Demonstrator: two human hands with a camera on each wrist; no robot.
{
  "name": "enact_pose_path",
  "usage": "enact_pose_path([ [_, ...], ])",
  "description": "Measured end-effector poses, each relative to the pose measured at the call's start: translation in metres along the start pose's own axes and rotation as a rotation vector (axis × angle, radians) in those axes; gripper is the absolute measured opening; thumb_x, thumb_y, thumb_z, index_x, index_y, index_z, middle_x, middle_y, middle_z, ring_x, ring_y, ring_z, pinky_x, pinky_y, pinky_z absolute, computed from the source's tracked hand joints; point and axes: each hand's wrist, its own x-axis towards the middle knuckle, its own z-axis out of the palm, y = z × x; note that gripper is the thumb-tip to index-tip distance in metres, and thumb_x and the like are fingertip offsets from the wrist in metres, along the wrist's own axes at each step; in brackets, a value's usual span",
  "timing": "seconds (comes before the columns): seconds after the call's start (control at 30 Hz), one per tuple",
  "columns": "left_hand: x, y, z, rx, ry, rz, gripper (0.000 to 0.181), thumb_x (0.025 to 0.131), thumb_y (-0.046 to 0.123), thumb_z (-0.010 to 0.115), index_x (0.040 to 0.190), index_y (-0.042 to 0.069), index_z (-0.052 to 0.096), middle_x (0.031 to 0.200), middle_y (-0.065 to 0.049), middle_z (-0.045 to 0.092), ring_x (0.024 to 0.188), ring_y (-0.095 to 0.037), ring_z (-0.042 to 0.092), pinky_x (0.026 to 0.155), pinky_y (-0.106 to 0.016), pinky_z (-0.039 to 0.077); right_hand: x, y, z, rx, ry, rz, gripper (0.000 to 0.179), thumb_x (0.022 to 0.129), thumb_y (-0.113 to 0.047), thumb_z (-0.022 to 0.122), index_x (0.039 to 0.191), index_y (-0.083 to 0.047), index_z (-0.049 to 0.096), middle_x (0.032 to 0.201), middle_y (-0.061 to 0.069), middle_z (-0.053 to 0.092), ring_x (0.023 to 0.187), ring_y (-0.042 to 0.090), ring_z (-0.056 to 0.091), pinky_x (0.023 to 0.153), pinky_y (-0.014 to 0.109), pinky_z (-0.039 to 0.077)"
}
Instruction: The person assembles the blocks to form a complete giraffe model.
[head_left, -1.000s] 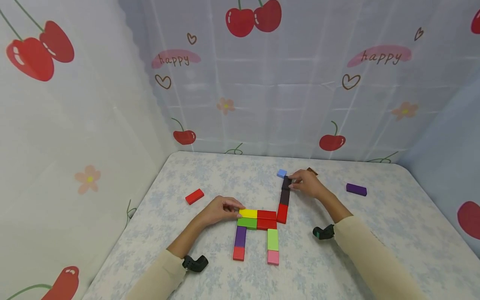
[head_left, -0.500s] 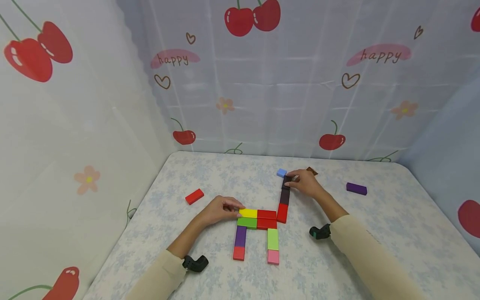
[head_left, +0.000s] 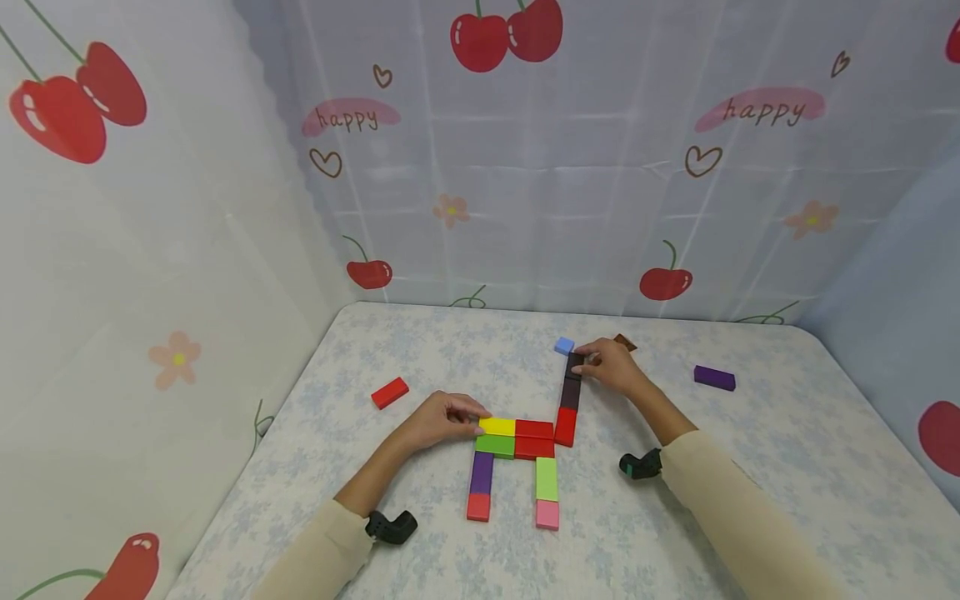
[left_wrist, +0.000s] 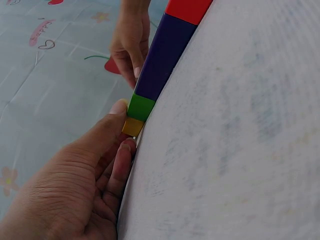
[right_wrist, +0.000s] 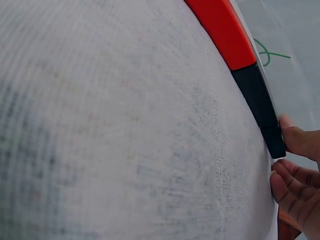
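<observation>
Well spaced, left grip (head_left: 441,419) pinching yellow block (head_left: 498,427), right grip (head_left: 613,367) pinching far black block (head_left: 572,362), table edge (head_left: 525,314) beyond.

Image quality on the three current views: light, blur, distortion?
Head: bright, blocks crisp, pale creases showing on the cherry-print curtain. Left wrist: dimmer, nearby tabletop soft and low-contrast. Right wrist: also dim; tabletop edge bowed and red block curved, probably lens distortion.

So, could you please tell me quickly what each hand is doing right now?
Left hand: closed, holding the end of the yellow block.
Right hand: closed, holding the end of the far black block.
</observation>
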Motion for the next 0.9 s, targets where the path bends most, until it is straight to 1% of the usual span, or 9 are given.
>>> enact_pose_path([
  [0.27, 0.000, 0.001, 0.000, 0.006, 0.002, 0.000, 0.027, 0.087, 0.015, 0.082, 0.114, 0.017, 0.080, 0.109, 0.004, 0.073, 0.078, -0.012, 0.059, 0.069, -0.023, 0.049, -0.002, -0.001, 0.000, 0.015, -0.006, -0.011, 0.039, 0.089, -0.013, 0.080, 0.124, 0.003, 0.071, 0.123, 0.024, 0.066, 0.099, 0.036, 0.065, 0.082, 0.048, 0.056],
  [0.43, 0.000, 0.001, -0.001, 0.003, 0.000, -0.002, 0.028, 0.087, 0.014, 0.082, 0.115, 0.016, 0.079, 0.110, 0.004, 0.073, 0.079, -0.012, 0.059, 0.069, -0.023, 0.050, -0.004, -0.002, -0.001, 0.018, -0.001, -0.023, 0.039, 0.090, -0.012, 0.079, 0.124, 0.004, 0.070, 0.122, 0.025, 0.066, 0.099, 0.036, 0.065, 0.083, 0.049, 0.055],
  [0.63, 0.000, 0.001, -0.001, 0.006, 0.002, -0.004, 0.027, 0.087, 0.014, 0.082, 0.115, 0.016, 0.080, 0.110, 0.003, 0.073, 0.078, -0.012, 0.059, 0.069, -0.023, 0.049, -0.008, -0.004, -0.007, 0.016, -0.005, -0.036, 0.046, 0.091, -0.013, 0.078, 0.130, 0.006, 0.065, 0.117, 0.026, 0.066, 0.096, 0.036, 0.066, 0.076, 0.045, 0.057],
  [0.7, 0.001, 0.001, 0.000, 0.006, 0.001, -0.003, 0.027, 0.087, 0.014, 0.082, 0.115, 0.016, 0.079, 0.109, 0.003, 0.073, 0.079, -0.012, 0.059, 0.069, -0.023, 0.050, -0.012, -0.002, -0.012, 0.008, 0.016, -0.046, 0.045, 0.091, -0.010, 0.077, 0.130, 0.008, 0.064, 0.112, 0.025, 0.067, 0.093, 0.036, 0.066, 0.074, 0.044, 0.056],
  [0.77, 0.001, 0.001, 0.000, -0.001, -0.001, 0.003, 0.027, 0.087, 0.014, 0.082, 0.115, 0.015, 0.079, 0.109, 0.001, 0.073, 0.079, -0.012, 0.060, 0.069, -0.023, 0.050, -0.017, 0.001, -0.019, 0.007, 0.051, -0.052, 0.041, 0.091, -0.008, 0.076, 0.127, 0.008, 0.066, 0.109, 0.025, 0.068, 0.093, 0.036, 0.065, 0.075, 0.046, 0.056],
  [0.83, 0.001, 0.001, 0.001, -0.006, -0.001, 0.006, 0.028, 0.087, 0.014, 0.082, 0.115, 0.014, 0.079, 0.109, 0.000, 0.073, 0.079, -0.013, 0.060, 0.069, -0.023, 0.050, -0.024, 0.005, -0.029, 0.010, 0.084, -0.061, 0.035, 0.092, -0.006, 0.074, 0.123, 0.009, 0.067, 0.109, 0.026, 0.068, 0.093, 0.037, 0.064, 0.077, 0.049, 0.055],
  [0.9, 0.001, 0.001, 0.001, -0.010, -0.002, 0.009, 0.028, 0.087, 0.014, 0.082, 0.115, 0.013, 0.079, 0.108, 0.000, 0.074, 0.079, -0.013, 0.060, 0.069, -0.024, 0.051, -0.032, 0.011, -0.040, 0.009, 0.120, -0.049, 0.032, 0.093, -0.006, 0.073, 0.122, 0.008, 0.068, 0.112, 0.027, 0.068, 0.097, 0.040, 0.064, 0.082, 0.054, 0.053],
])
